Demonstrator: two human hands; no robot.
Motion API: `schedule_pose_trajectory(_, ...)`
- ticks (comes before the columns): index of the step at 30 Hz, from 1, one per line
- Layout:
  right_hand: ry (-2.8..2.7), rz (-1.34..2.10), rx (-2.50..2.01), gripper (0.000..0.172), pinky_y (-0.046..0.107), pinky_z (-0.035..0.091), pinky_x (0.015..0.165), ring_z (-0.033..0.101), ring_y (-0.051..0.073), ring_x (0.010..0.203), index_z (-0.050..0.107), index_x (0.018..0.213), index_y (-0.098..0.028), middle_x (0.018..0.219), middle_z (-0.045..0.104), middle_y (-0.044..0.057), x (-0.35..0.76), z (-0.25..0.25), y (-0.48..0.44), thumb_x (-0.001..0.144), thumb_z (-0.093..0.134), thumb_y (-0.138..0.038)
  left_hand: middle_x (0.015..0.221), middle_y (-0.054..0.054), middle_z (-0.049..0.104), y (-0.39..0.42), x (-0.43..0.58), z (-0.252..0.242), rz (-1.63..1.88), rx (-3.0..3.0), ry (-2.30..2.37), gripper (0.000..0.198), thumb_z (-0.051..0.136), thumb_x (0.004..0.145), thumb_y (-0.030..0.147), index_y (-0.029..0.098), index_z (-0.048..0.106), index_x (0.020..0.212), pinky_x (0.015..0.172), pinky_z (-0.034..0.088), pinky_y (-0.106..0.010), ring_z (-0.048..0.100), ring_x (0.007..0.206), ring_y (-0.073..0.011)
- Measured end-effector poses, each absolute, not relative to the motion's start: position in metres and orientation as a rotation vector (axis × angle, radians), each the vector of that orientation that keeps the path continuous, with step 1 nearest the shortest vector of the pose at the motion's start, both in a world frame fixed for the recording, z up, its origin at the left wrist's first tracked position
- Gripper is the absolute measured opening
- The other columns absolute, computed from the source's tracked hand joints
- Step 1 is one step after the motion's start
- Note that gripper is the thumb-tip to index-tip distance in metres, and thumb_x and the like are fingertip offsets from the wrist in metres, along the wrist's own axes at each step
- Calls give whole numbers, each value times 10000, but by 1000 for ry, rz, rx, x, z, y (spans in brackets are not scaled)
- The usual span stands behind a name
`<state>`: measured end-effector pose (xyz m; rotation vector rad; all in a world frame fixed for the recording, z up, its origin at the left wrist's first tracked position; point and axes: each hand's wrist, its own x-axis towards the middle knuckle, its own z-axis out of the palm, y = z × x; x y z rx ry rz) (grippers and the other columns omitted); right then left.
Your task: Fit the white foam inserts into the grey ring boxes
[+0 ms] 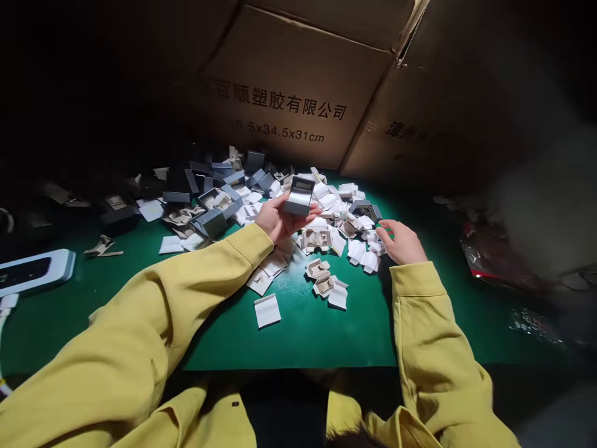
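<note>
My left hand (278, 219) holds a small open grey box (299, 195) up above the green mat (298, 336), fingers wrapped round its underside. My right hand (402, 242) rests on the mat at the right, fingers curled onto a small white card insert (375, 247) at the edge of a heap of white inserts (347, 227). Both arms wear yellow sleeves. More grey boxes (217, 202) lie piled behind the left hand.
Large cardboard cartons (289, 93) stand along the back edge. Loose white inserts (267, 310) lie at mid-mat. A white-rimmed flat device (32, 271) sits at the far left. Dark packaging with a red strip (489, 261) lies at the right.
</note>
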<state>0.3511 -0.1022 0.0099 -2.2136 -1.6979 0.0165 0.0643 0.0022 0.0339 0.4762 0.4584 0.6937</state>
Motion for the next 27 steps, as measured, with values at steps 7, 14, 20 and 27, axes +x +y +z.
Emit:
schedule_pose_trajectory(7,-2080,259,-1846,375,363,474,834,572,249,968,584,1108,-167,1116,552,131,306,-11,-107,788,537,-357,930,-128,684,13,-2,47,959,563,538,453,315,892,387,61,595,1035,771,507,-319,648,916,-218)
schedule_pose_trajectory(14,-2265,604,-1478,290,332,478,845,595,209,955,624,1044,-189,1049,637,79,279,18,-107,785,515,-258,872,-124,684,15,-57,21,1004,606,587,427,279,906,350,101,623,951,751,504,-380,626,895,-249)
schedule_pose_trajectory(20,-2226,751,-1620,377,312,510,713,652,199,762,707,900,-195,818,712,58,274,68,-61,852,446,-462,904,-129,670,22,-69,19,1092,646,550,393,311,894,338,105,625,935,686,520,-354,637,808,-232)
schedule_pose_trajectory(27,-2155,486,-1723,454,343,456,898,584,228,1053,594,1167,-196,1164,632,77,259,69,76,846,445,-482,829,-134,675,9,-54,5,1108,633,552,340,409,843,304,78,589,1021,655,508,-350,648,732,-230)
